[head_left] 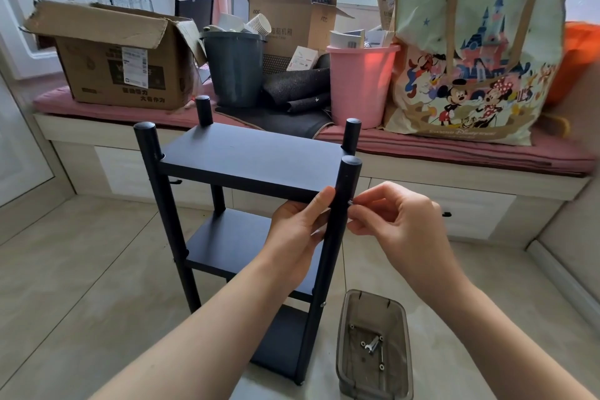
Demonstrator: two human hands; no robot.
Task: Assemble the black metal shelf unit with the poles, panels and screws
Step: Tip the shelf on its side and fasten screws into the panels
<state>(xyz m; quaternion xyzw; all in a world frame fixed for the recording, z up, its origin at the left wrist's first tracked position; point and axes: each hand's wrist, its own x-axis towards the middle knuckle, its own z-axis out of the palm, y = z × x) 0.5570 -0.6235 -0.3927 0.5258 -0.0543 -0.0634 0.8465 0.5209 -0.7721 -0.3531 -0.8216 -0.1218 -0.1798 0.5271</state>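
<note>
The black shelf unit (250,159) stands upright on the tiled floor, with three panels between four round poles. My left hand (300,224) holds the front edge of the top panel beside the near right pole (337,221), its thumb lying along the panel's edge. My right hand (389,221) pinches a small silver screw (350,202) against the right side of that pole, level with the top panel. A small clear plastic tray (344,351) on the floor to the right of the shelf holds several screws and a small wrench (371,345).
Behind the shelf runs a low window bench with a pink cushion (454,153). On it stand an open cardboard box (120,55), a grey bin (235,68), a pink bin (360,81) and a large cartoon-printed bag (470,52).
</note>
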